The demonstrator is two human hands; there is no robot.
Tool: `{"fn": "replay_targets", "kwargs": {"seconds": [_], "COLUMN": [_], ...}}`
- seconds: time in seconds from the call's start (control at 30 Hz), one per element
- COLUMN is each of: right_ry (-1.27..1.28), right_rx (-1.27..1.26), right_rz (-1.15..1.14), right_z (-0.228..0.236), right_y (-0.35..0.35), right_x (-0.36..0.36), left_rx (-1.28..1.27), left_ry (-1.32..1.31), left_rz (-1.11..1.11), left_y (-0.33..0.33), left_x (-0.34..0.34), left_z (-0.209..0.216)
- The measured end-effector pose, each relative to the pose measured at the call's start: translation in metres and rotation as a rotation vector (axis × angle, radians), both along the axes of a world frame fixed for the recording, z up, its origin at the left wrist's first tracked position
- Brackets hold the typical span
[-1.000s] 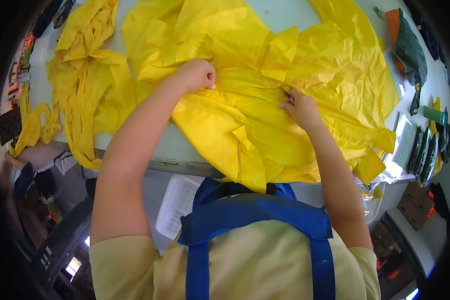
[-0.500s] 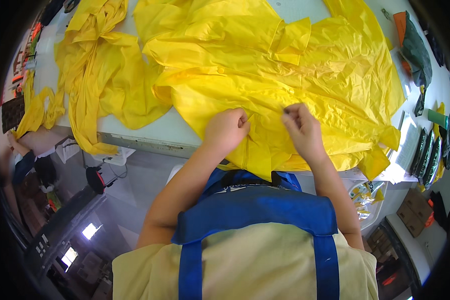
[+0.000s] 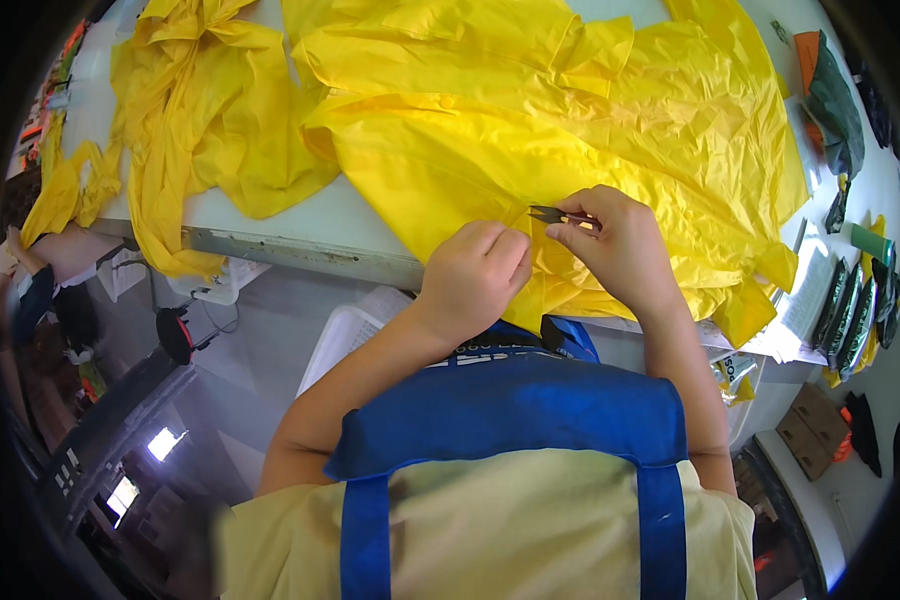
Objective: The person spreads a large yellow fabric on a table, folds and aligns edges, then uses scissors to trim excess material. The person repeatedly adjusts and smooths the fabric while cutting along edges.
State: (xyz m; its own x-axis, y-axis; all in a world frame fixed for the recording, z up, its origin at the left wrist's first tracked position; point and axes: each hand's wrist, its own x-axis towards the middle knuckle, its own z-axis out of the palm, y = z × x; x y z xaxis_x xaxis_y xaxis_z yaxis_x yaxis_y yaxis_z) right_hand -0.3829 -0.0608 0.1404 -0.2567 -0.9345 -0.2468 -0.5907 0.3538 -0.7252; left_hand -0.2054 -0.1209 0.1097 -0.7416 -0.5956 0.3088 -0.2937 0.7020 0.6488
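Observation:
A yellow coated-fabric garment (image 3: 450,150) with buttons, probably a raincoat, lies wrinkled across the white table. My left hand (image 3: 475,275) is closed on its near edge, where the cloth hangs over toward my blue apron. Dark thread snips (image 3: 550,214) are held in my right hand (image 3: 625,245), between thumb and fingers. Their tips point left, just above the fabric and close to the left hand's knuckles. Any thread at the tips is too small to make out. More yellow cloth (image 3: 240,130) lies bunched to the left, partly draping over the table's front edge.
The table's metal front edge (image 3: 300,255) runs before me, with a white plastic basket (image 3: 345,330) below it. At right lie a dark green and orange pouch (image 3: 832,110), paper sheets (image 3: 802,285) and several dark packages (image 3: 850,315). Another person's arm (image 3: 30,262) shows at far left.
My right hand has come left toward the left hand, and the snips' blades now show clearly. The left hand has shifted slightly right. The cloth has moved a little upward in view.

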Motion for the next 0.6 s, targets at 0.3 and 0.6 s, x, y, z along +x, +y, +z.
{"fn": "replay_targets", "kwargs": {"seconds": [0.3, 0.6], "right_ry": [0.218, -0.417], "right_rx": [0.016, 0.09], "right_rz": [0.17, -0.221], "right_z": [0.016, 0.0], "right_y": [-0.016, -0.007], "right_x": [0.002, -0.002], "left_rx": [-0.024, 0.194], "left_ry": [-0.008, 0.078], "left_rz": [-0.035, -0.024], "left_y": [0.002, 0.0], "left_x": [0.001, 0.004], "left_z": [0.002, 0.004]}}
